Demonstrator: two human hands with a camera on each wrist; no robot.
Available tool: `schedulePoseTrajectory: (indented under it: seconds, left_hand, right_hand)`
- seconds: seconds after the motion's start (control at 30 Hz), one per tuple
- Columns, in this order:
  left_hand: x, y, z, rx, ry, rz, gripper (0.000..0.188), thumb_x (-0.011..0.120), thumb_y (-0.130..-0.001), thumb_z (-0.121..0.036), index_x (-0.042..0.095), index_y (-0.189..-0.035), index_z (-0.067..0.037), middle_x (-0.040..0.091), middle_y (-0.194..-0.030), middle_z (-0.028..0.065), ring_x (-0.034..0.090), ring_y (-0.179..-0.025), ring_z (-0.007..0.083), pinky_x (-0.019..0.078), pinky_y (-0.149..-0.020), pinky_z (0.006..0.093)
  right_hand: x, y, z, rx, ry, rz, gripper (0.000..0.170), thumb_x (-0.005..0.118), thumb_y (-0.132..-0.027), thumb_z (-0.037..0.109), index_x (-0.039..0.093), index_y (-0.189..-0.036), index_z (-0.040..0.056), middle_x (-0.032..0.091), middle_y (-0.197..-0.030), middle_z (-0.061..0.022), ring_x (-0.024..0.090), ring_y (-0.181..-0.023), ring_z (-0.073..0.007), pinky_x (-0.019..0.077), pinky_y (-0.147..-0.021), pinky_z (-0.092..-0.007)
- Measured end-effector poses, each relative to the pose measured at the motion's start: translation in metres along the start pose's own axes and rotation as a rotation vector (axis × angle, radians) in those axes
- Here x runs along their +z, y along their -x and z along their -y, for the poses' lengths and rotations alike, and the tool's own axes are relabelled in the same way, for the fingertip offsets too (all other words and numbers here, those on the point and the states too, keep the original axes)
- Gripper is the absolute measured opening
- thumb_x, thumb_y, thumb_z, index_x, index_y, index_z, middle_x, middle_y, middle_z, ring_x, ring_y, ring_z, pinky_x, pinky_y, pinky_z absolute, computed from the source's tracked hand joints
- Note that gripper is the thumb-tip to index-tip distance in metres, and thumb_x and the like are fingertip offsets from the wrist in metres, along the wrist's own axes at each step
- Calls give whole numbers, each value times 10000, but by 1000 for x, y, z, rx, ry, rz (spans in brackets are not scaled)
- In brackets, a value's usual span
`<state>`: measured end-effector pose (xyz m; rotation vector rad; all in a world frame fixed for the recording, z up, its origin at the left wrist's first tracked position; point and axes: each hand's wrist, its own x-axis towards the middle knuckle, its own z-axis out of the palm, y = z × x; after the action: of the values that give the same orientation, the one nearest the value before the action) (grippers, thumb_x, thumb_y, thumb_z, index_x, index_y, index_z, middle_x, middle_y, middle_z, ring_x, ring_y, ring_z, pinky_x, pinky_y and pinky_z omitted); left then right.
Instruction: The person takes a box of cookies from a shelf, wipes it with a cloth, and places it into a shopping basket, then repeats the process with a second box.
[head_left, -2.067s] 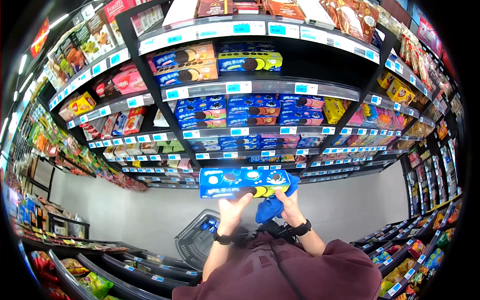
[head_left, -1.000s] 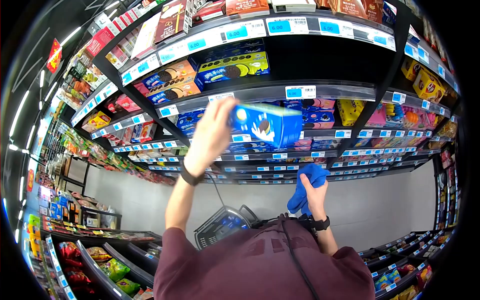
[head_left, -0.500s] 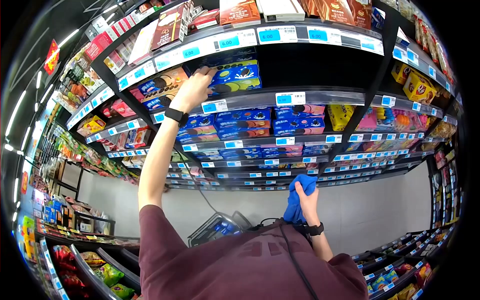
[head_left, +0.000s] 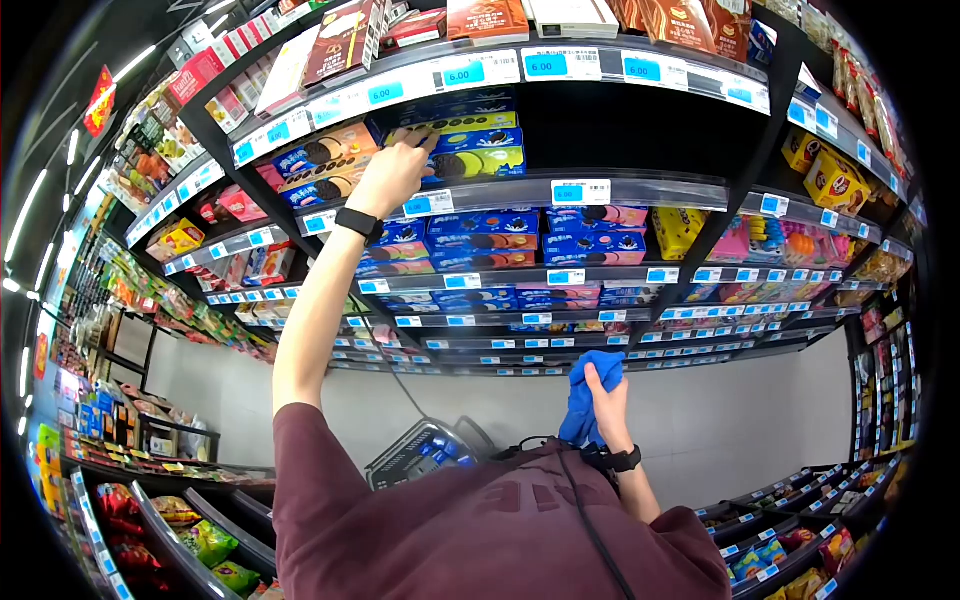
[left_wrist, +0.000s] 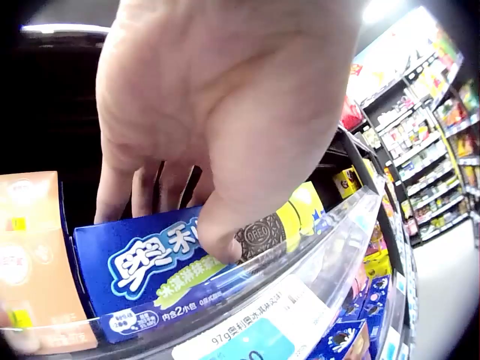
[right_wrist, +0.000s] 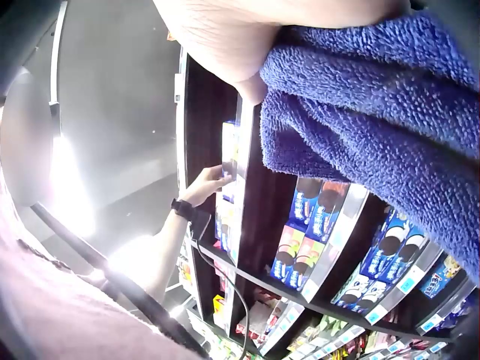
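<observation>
On the shelf under the chocolate boxes, my left hand (head_left: 395, 178) grips a blue and yellow-green Oreo cookie box (head_left: 488, 160) at its left end. The left wrist view shows the thumb (left_wrist: 217, 229) against the front of the box, while the other fingers reach over its top edge and their tips are hidden. The box stands behind the clear shelf lip (left_wrist: 97, 330), beside orange-coloured cookie boxes (left_wrist: 34, 262). Lower down, in front of my body, my right hand (head_left: 612, 405) holds a bunched blue towel (head_left: 580, 400), its thumb lying over the cloth.
A black shopping basket (head_left: 385, 462) with blue packets inside stands on the floor at left. More cookie boxes (head_left: 485, 240) fill the shelf below. A dark cable (head_left: 395, 375) hangs from the left arm. Price-tag rails (head_left: 640, 190) edge the shelves.
Both hands held the cookie box low before; the left hand has since carried it up onto the shelf. The right hand let go of the box and kept the towel.
</observation>
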<state>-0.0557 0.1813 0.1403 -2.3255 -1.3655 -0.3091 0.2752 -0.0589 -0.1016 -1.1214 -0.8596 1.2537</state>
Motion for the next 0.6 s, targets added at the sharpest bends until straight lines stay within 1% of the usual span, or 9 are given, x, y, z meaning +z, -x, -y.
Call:
schedulePoseTrajectory:
  seconds: [0.1,0.2,0.3,0.33,0.43,0.47,0.57,0.6]
  left_hand:
    - [4,0,-1,38,-54,-42,552,681,-843,-152,515,-1339,22,578,-1326,165,544,-1168,346,532,-904,436]
    - [7,-1,-4,54,-77,-89,535,668,-847,-132,513,-1329,41,584,-1317,156,544,-1168,345,540,-891,443]
    - [14,-2,-4,34,-127,-125,514,688,-818,-124,544,-1289,24,607,-1235,171,581,-1129,330,565,-803,407]
    - [11,-2,-7,5,-129,-97,523,693,-818,-139,545,-1295,18,613,-1247,163,556,-1176,324,564,-819,403]
    - [1,5,-20,-68,-47,-91,492,619,-880,-130,514,-1331,36,586,-1318,161,536,-1206,345,545,-893,433]
    - [7,8,-20,-72,-35,-117,505,613,-896,-158,495,-1352,26,555,-1359,167,501,-1259,345,490,-985,425]
    - [11,27,-36,-60,-24,-263,514,599,-907,-151,466,-1374,17,501,-1415,173,458,-1302,344,409,-1071,425]
    - [8,34,-46,-70,27,-253,507,586,-910,-134,453,-1377,13,459,-1447,173,423,-1331,343,365,-1108,424]
  right_hand:
    - [-2,3,3,11,11,-17,207,653,-956,215,671,-947,9,669,-819,-23,579,-679,-70,489,-587,-238]
    - [-6,9,5,30,12,-13,203,644,-964,212,666,-961,10,667,-813,-25,576,-661,-70,489,-566,-238]
    - [-9,13,3,37,-13,-20,203,636,-970,214,658,-975,12,666,-811,-30,574,-643,-76,491,-552,-247]
    - [-9,15,3,36,-21,-24,204,634,-972,215,655,-979,13,665,-811,-32,574,-637,-79,492,-547,-250]
    - [-9,25,14,81,-29,-59,206,631,-974,223,648,-1000,19,668,-820,-40,578,-631,-88,499,-543,-261]
    - [-9,27,15,78,-16,-70,208,630,-974,225,646,-1007,21,668,-822,-41,578,-630,-90,501,-543,-264]
    - [-13,35,14,58,16,-101,211,629,-975,231,642,-1020,25,668,-826,-42,580,-629,-93,506,-543,-270]
    - [-14,37,12,47,26,-108,212,629,-975,233,642,-1022,27,667,-826,-42,580,-631,-93,507,-544,-270]
